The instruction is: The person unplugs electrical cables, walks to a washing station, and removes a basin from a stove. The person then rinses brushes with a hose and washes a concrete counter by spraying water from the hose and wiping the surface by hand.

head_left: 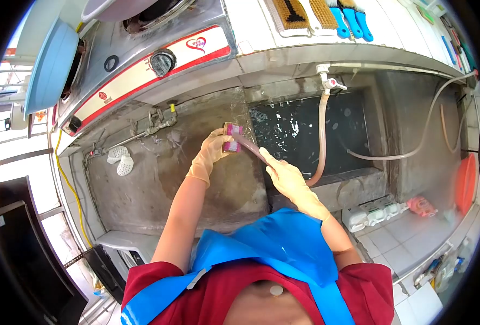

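My left hand, in a pale rubber glove, grips what looks like a small scrubbing brush with purple and white bristles and a brown back. My right hand, gloved alike, is closed around a pinkish hose. The hose's end points at the brush and covers its middle. From my right hand the hose loops back up to a white tap on the wall. Both hands are over the grey concrete slab, left of a basin of dark water.
A gas stove and a light-blue basin stand at the upper left. Several brushes lie on the tiled ledge. White perforated slippers rest on the slab's left. White bottles and a red basin are at right.
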The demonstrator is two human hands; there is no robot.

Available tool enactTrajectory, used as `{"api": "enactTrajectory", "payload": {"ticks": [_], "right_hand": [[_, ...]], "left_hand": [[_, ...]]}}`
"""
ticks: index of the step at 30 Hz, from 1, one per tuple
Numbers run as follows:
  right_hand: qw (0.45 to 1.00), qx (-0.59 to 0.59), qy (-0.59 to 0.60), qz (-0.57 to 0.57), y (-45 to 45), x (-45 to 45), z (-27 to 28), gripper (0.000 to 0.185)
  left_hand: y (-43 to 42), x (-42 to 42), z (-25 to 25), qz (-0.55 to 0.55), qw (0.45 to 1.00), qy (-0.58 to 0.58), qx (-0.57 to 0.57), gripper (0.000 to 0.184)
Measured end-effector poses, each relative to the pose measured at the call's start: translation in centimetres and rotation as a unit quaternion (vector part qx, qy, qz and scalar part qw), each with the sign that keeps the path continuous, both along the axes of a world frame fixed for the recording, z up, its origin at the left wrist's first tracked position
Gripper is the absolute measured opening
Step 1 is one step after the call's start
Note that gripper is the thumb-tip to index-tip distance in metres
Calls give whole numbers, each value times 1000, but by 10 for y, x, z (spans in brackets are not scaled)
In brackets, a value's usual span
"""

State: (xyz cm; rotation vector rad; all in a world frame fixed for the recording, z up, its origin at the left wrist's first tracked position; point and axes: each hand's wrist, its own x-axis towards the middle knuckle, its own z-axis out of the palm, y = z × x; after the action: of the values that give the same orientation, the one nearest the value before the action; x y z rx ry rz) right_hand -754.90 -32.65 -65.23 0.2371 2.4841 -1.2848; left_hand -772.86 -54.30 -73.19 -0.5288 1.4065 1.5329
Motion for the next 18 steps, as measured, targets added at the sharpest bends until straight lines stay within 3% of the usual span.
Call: {"api": "enactTrajectory", "payload": {"ticks": [3, 6, 11, 15, 18], "right_hand": [[998, 23, -46, 46, 1, 3, 11, 57], [997, 14, -51, 65, 0, 10, 7, 57], [998, 25, -40, 52, 2, 9, 13, 56], [996, 25, -47, 65, 5, 13, 15, 55], [996, 28, -56, 65, 8, 15, 15, 55]], "left_hand": [[-3, -2, -5, 10, 1000, -1, -1, 40], [1, -5, 5, -9, 997, 16, -72, 46], [-5, -7, -6, 2, 1000, 1, -20, 46], [-5, -12, -7, -49, 996, 30, -68, 45], [-9, -13, -8, -50, 998, 25, -3, 46]]}}
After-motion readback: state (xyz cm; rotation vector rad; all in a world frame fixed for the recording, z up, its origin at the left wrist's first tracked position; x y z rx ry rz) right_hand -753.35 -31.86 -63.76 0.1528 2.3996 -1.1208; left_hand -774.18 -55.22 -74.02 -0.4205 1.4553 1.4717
